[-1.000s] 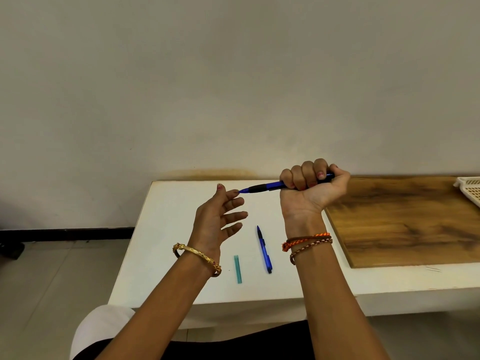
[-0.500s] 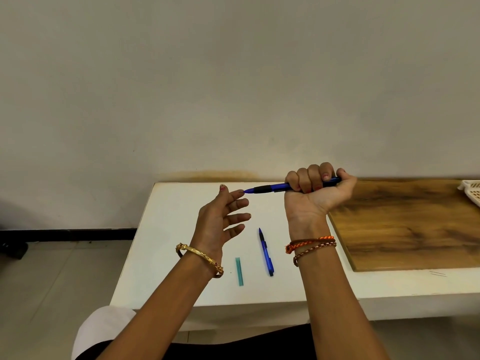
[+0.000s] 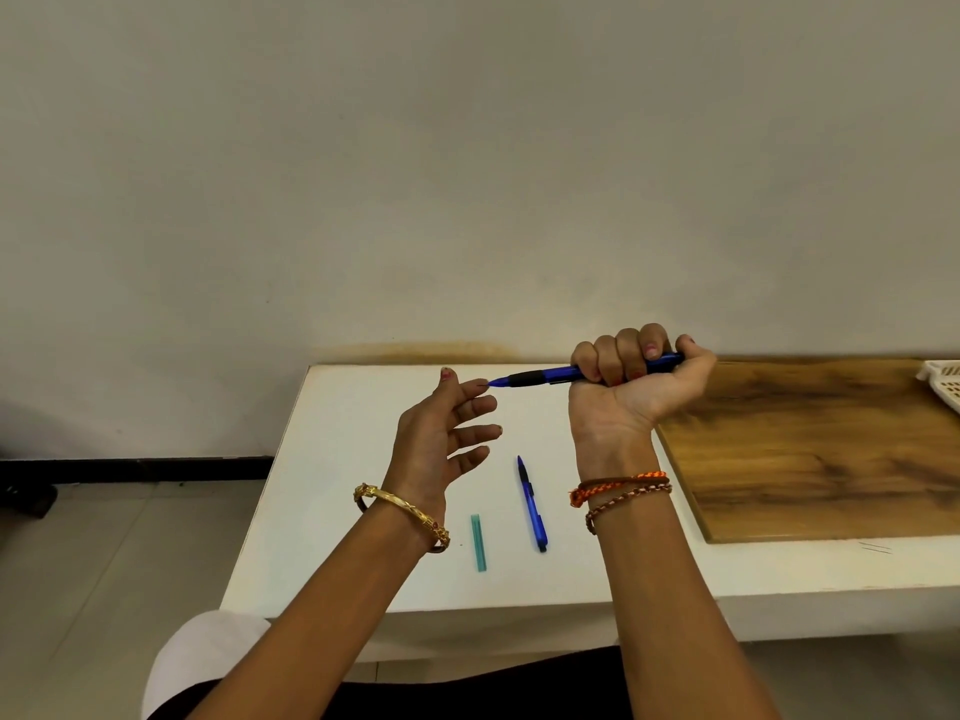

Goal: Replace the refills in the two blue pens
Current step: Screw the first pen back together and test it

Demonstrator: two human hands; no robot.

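Observation:
My right hand [image 3: 636, 387] is raised above the white table [image 3: 332, 511] in a fist, shut on a blue pen [image 3: 540, 377] with a black grip. The pen lies level and its tip points left. My left hand [image 3: 441, 444] is held up beside that tip with fingers spread and nothing in it; the fingertips are close to the pen's point. A second blue pen [image 3: 531, 504] lies on the table between my forearms, tip pointing away from me. Left of it lies a short teal stick [image 3: 479, 542], likely a pack of refills.
A wooden board [image 3: 810, 449] covers the right part of the table. The corner of a white plastic basket [image 3: 943, 381] shows at the far right edge. A plain wall stands right behind the table. Tiled floor lies to the left.
Both hands have stayed almost still; the right fist with the pen has drifted slightly right, and the pen's tip stays near my left fingertips.

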